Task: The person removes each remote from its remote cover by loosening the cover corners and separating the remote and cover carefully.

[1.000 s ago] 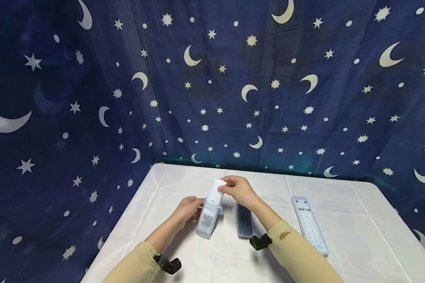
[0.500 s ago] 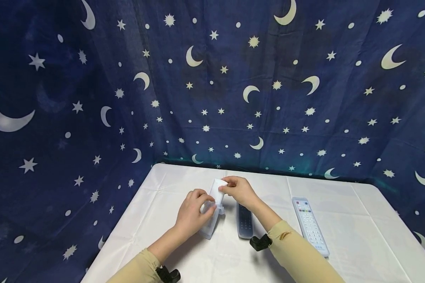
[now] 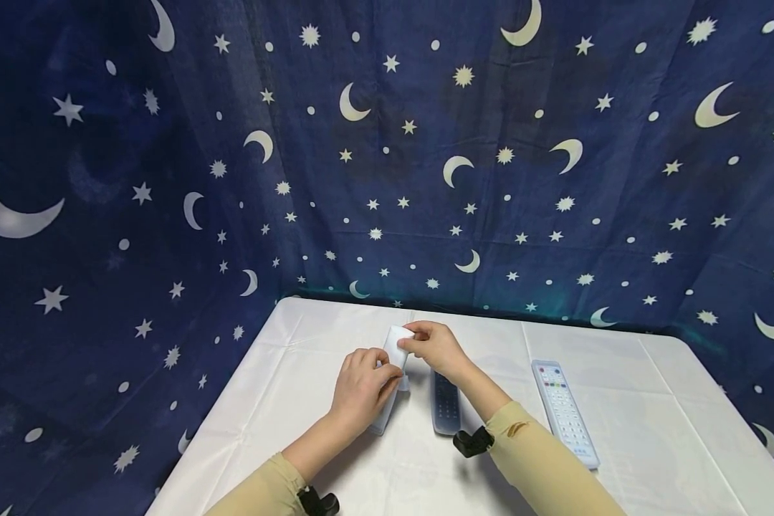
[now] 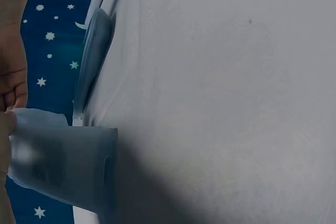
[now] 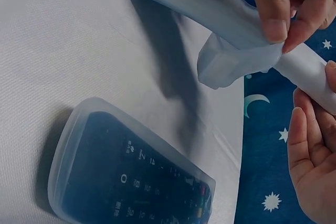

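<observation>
A white remote control [image 3: 396, 342] stands tilted between the hands, its lower part inside a translucent soft sleeve [image 3: 380, 424]. Fingers and thumb of my right hand [image 3: 435, 351] grip the remote's bare upper end. My left hand [image 3: 361, 387] pinches the sleeve's rim between thumb and finger and hides much of the sleeve in the head view. In the right wrist view, a folded-back flap of the sleeve [image 5: 231, 64] hangs from that pinch, and the white remote [image 5: 304, 69] comes out beyond it. The sleeve's closed end [image 4: 79, 166] appears in the left wrist view.
A dark remote in a clear cover [image 3: 446, 408] lies just right of the sleeve, under the right forearm. Farther right lies a white covered remote [image 3: 564, 412] with coloured buttons. A white cloth covers the table [image 3: 651, 416]; a star-and-moon curtain [image 3: 413, 179] hangs behind.
My left hand has come from the sleeve's left side up over its front and now pinches the rim. The right hand keeps its grip on the remote's upper end.
</observation>
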Tool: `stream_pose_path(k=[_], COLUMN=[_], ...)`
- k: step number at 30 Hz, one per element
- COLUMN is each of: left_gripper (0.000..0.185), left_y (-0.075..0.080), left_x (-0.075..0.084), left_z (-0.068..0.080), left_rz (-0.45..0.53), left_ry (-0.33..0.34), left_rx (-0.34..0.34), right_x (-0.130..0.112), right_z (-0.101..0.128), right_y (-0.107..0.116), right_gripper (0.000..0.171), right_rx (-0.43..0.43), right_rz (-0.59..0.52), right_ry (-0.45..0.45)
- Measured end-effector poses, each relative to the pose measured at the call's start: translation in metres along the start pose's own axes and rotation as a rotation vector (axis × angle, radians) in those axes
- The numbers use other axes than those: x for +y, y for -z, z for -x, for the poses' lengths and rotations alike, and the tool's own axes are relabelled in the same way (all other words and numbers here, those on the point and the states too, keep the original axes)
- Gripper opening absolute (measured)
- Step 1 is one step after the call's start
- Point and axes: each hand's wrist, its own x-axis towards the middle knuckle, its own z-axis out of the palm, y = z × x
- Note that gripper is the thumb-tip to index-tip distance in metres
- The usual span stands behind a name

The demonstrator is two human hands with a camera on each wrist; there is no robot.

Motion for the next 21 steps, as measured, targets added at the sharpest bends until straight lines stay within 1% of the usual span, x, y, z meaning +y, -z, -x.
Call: stream_pose_path(k=[3, 6, 14, 17, 18, 19, 21], left_gripper=[0.01, 0.011, 0.013, 0.013, 0.013, 0.012, 0.011], left_y=[0.001, 0.001, 0.002, 0.006, 0.007, 0.008, 0.01], left_x=[0.001, 0.003, 0.005, 0.006, 0.006, 0.006, 0.006], left_z=[0.001, 0.005, 0.02, 0.026, 0.027, 0.028, 0.03], left_rz=[-0.006, 0.002, 0.0, 0.007, 0.015, 0.028, 0.069], left_ry=[-0.012, -0.023, -0.033, -0.013, 0.004, 0.026, 0.091], left_rx=[-0.005, -0.023, -0.068, -0.093, -0.105, -0.112, -0.132], right_x=[0.002, 0.004, 0.006, 0.007, 0.008, 0.008, 0.007], right_z=[-0.001, -0.002, -0.003, -0.002, -0.002, -0.002, -0.002], right_y=[0.0, 0.0, 0.002, 0.001, 0.0, 0.0, -0.002], right_gripper=[0.031, 0.03, 0.029, 0.03, 0.031, 0.032, 0.031], right_rx=[0.003, 0.009, 0.031, 0.02, 0.018, 0.019, 0.015], right_rz=[0.002, 0.013, 0.021, 0.006, 0.002, 0.001, 0.003], right_ry=[0.022, 0.031, 0.014, 0.006, 0.004, 0.003, 0.009])
